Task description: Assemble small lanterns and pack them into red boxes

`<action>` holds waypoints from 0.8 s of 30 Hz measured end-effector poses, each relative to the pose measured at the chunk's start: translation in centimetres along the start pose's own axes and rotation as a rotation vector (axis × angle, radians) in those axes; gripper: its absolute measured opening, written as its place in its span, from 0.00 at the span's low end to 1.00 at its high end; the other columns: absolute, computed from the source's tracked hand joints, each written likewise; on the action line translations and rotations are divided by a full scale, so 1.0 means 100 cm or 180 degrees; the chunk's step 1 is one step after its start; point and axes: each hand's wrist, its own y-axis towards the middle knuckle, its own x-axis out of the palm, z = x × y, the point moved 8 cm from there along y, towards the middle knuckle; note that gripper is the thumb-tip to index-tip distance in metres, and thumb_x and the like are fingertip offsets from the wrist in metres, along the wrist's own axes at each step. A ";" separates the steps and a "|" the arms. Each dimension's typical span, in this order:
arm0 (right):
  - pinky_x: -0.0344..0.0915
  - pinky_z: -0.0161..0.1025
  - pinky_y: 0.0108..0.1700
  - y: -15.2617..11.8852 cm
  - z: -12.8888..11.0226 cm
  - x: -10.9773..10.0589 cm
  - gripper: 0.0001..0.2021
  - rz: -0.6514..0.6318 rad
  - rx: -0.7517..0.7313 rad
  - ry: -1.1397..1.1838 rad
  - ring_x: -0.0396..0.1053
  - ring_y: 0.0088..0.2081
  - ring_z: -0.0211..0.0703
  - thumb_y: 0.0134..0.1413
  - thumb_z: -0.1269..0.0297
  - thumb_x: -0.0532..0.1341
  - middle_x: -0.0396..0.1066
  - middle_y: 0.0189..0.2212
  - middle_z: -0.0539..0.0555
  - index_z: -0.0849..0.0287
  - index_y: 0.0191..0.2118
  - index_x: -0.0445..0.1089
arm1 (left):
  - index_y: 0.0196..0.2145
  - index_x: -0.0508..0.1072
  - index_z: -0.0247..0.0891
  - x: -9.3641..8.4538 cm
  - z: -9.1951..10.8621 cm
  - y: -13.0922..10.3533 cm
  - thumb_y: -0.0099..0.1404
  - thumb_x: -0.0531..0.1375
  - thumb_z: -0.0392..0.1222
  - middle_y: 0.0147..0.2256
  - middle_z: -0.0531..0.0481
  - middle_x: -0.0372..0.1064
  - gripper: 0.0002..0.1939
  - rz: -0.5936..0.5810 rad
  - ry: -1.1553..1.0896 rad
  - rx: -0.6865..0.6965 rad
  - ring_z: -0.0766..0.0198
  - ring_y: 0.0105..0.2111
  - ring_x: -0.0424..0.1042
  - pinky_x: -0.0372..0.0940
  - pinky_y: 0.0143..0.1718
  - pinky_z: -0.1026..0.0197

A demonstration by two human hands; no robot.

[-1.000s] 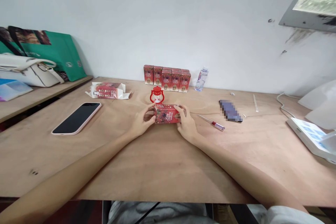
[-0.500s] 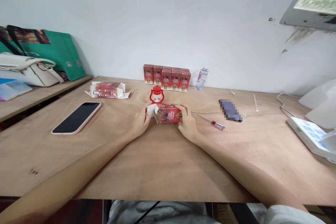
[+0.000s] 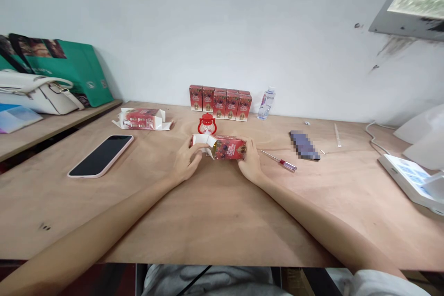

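Observation:
Between my two hands a small red printed carton (image 3: pixel 231 149) lies on its side, its open end with white flaps facing left. My right hand (image 3: pixel 250 163) grips the closed right end, fingers wrapped behind it. At the open end, my left hand (image 3: pixel 186 162) has its fingers on a white flap, with the index finger reaching across the opening. Something gold-coloured shows faintly just inside. Right behind the carton stands a small red toy lantern (image 3: pixel 207 120) with a clear body, its lower part hidden by the flaps.
Several closed red cartons (image 3: pixel 219 104) stand by the wall beside a clear bottle (image 3: pixel 266 104). An opened carton (image 3: pixel 141 119) and a pink-edged phone (image 3: pixel 102 156) lie left. To the right are a screwdriver (image 3: pixel 281 162), a dark phone (image 3: pixel 305 145) and a white power strip (image 3: pixel 409 180).
The carton has shifted slightly right and turned so its open end shows more. My left index finger has come over the opening, and my right fingers have moved behind the carton's end.

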 end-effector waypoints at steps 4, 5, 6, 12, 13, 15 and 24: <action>0.66 0.46 0.50 0.001 0.003 0.001 0.32 0.0050 0.0006 0.0135 0.65 0.49 0.45 0.32 0.83 0.50 0.63 0.49 0.53 0.53 0.49 0.59 | 0.30 0.72 0.37 0.000 0.002 0.000 0.63 0.51 0.44 0.33 0.48 0.59 0.13 -0.0022 -0.0034 -0.0098 0.63 0.34 0.63 0.62 0.38 0.62; 0.66 0.46 0.50 0.001 0.005 0.001 0.32 0.0073 0.0027 0.0160 0.65 0.49 0.45 0.32 0.83 0.50 0.63 0.49 0.53 0.53 0.49 0.59 | 0.26 0.71 0.36 -0.001 0.001 0.000 0.63 0.51 0.45 0.33 0.48 0.59 0.14 0.0033 -0.0033 -0.0151 0.63 0.33 0.63 0.62 0.37 0.62; 0.66 0.46 0.50 0.001 0.006 0.000 0.32 0.0104 0.0062 0.0174 0.65 0.48 0.44 0.33 0.83 0.50 0.63 0.49 0.53 0.53 0.49 0.60 | 0.22 0.69 0.36 -0.002 0.000 0.000 0.62 0.52 0.46 0.33 0.47 0.59 0.15 0.0080 -0.0037 -0.0194 0.63 0.33 0.62 0.62 0.37 0.61; 0.66 0.46 0.50 0.001 0.008 0.000 0.31 0.0133 0.0093 0.0145 0.65 0.49 0.45 0.35 0.82 0.51 0.62 0.49 0.54 0.54 0.49 0.60 | 0.28 0.75 0.39 0.005 -0.004 0.001 0.58 0.58 0.47 0.37 0.47 0.63 0.10 0.0047 -0.0150 -0.0176 0.60 0.37 0.64 0.63 0.40 0.59; 0.66 0.46 0.50 0.001 0.006 0.000 0.31 0.0094 0.0050 0.0133 0.65 0.49 0.45 0.34 0.82 0.51 0.62 0.49 0.54 0.54 0.49 0.59 | 0.31 0.76 0.41 0.007 -0.005 0.001 0.58 0.58 0.47 0.37 0.47 0.64 0.10 0.0016 -0.0158 -0.0133 0.60 0.38 0.64 0.64 0.41 0.58; 0.66 0.45 0.50 0.000 0.002 0.001 0.31 0.0035 -0.0023 0.0098 0.65 0.49 0.45 0.34 0.83 0.51 0.62 0.50 0.54 0.53 0.49 0.59 | 0.36 0.76 0.43 0.009 -0.007 -0.001 0.59 0.57 0.48 0.38 0.46 0.65 0.12 -0.0023 -0.0151 -0.0069 0.59 0.38 0.65 0.64 0.41 0.58; 0.67 0.46 0.50 -0.002 -0.008 0.000 0.33 -0.0039 -0.0238 -0.0119 0.65 0.51 0.46 0.35 0.83 0.50 0.59 0.53 0.54 0.53 0.52 0.58 | 0.41 0.75 0.41 0.013 -0.003 -0.004 0.66 0.50 0.46 0.37 0.43 0.64 0.16 -0.0115 0.0748 0.0120 0.58 0.38 0.65 0.61 0.36 0.60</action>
